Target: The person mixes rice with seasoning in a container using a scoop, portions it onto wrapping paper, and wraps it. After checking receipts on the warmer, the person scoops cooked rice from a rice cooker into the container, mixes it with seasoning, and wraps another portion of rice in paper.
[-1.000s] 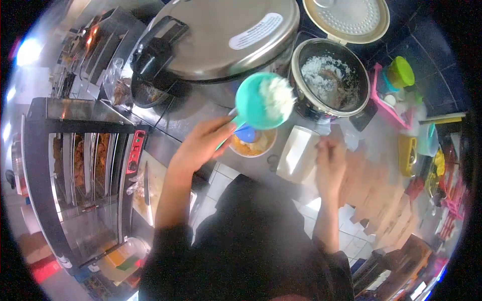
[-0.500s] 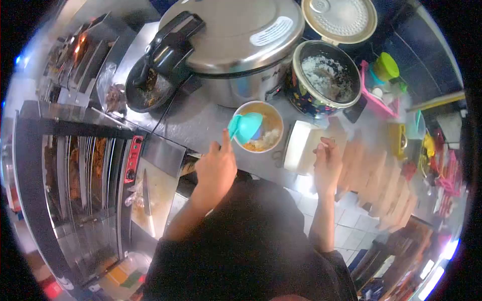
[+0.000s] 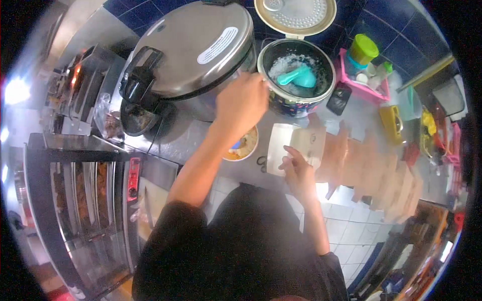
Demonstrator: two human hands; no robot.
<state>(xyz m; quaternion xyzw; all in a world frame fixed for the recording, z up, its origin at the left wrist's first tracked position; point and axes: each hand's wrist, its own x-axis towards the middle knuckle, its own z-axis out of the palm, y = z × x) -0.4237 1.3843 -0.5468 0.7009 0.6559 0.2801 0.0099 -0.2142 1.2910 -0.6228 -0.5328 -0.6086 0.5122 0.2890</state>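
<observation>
My left hand (image 3: 243,103), its fingers curled closed, is at the left rim of the rice cooker (image 3: 296,104) and partly blurred; nothing shows in it. Inside the cooker, a teal scoop (image 3: 301,77) lies on white rice (image 3: 285,65). Below my left hand and partly covered by its wrist is a paper bowl (image 3: 257,141) with rice, yellowish food and a blue item (image 3: 236,145). My right hand (image 3: 299,175) is open, index finger extended and thumb apart, over the front of an open white-lined paper box (image 3: 281,143). It holds nothing.
A large steel pot (image 3: 193,55) stands behind my left arm, beside a black pan (image 3: 136,120). Stacked brown boxes (image 3: 366,160) extend rightward. A pink basket (image 3: 364,89) and yellow item (image 3: 390,124) stand farther right. A glass display cabinet (image 3: 85,200) is at left.
The teal scoop has gone from my left hand at the bowl into the rice cooker. My left hand has moved up and right toward the cooker's rim. My right hand has shifted over the paper box.
</observation>
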